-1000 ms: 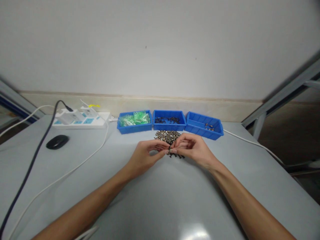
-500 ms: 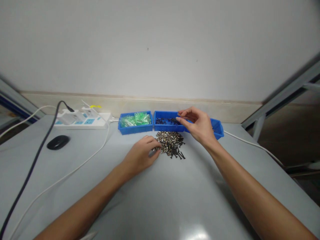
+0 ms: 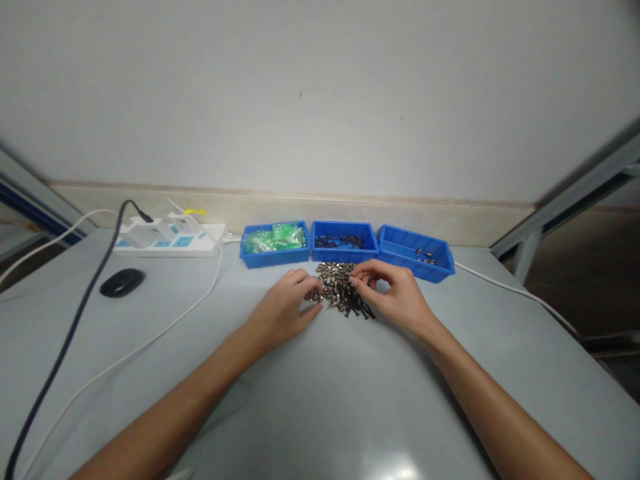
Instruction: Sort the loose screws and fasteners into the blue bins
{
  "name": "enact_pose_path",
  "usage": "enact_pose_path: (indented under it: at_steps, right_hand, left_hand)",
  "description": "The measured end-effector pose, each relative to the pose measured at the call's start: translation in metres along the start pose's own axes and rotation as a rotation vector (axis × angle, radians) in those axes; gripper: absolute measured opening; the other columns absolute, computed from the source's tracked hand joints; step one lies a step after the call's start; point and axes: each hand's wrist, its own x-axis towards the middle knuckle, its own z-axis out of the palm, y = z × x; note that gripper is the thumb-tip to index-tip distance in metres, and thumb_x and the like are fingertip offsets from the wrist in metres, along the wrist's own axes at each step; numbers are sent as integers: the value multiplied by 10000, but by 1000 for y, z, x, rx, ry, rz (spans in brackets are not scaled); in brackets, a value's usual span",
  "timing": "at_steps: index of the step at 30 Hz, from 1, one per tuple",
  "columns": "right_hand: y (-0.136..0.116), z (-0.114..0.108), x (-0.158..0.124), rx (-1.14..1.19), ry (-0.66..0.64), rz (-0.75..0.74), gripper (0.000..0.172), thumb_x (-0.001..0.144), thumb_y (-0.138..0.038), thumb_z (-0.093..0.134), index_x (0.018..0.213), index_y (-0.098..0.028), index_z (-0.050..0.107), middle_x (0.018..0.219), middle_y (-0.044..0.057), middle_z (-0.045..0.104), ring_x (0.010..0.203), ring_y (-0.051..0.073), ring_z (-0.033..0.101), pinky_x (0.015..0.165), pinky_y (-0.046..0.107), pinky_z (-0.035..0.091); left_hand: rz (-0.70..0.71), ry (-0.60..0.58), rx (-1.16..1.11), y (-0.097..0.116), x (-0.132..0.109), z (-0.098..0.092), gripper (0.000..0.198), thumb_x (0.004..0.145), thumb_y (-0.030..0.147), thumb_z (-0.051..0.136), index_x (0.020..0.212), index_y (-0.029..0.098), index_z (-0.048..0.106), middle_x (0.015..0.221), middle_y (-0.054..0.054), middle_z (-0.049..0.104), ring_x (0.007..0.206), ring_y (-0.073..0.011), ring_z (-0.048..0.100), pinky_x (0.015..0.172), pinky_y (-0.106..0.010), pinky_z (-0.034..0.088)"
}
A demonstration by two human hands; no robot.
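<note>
A heap of small silver and black screws (image 3: 340, 292) lies on the grey table (image 3: 320, 400) in front of three blue bins. My left hand (image 3: 283, 310) rests at the heap's left edge, fingers curled and pinching at the screws. My right hand (image 3: 395, 297) is at the heap's right side, fingertips bent down onto the screws. What either hand holds is too small to name. The left bin (image 3: 273, 243) holds green plastic parts, the middle bin (image 3: 343, 241) black screws, the right bin (image 3: 416, 252) a few silver screws.
A white power strip (image 3: 167, 239) with plugs sits at the back left, and a black mouse (image 3: 121, 282) lies in front of it. A dark cable (image 3: 60, 340) and a white cable (image 3: 150, 337) cross the left of the table. A metal frame (image 3: 575, 200) stands at right.
My right hand went to the middle bin and has come back down to the heap. My left hand dropped from the pinch to the heap's left edge.
</note>
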Motion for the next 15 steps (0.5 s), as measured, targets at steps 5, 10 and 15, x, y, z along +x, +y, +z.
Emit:
enact_pose_path:
  at_steps: [5,10,15]
  right_hand:
    - [5,0,-5,55,34,45,103,861,-256,630,913,-192,692,808,37,698,713,173,622,667,301,482]
    - [8,2,-5,55,28,46,109,862,-267,629,916,-196,690,800,34,694,700,171,619,660,298,486]
    - [7,3,-6,44,2,25,119,871,-277,614,910,-200,696,762,29,687,678,170,610,635,293,478]
  left_hand:
    - [-21,-21,35,-2,0,-7,169,799,108,607,953,177,604,896,-47,608,854,-202,573,767,-327,480]
    - [-41,-23,55,-6,-1,-6,131,793,80,574,870,181,603,820,-33,608,796,-191,580,725,-307,477]
    - [55,31,54,1,2,-3,188,861,114,557,1012,192,635,994,-71,634,962,-226,563,878,-376,481]
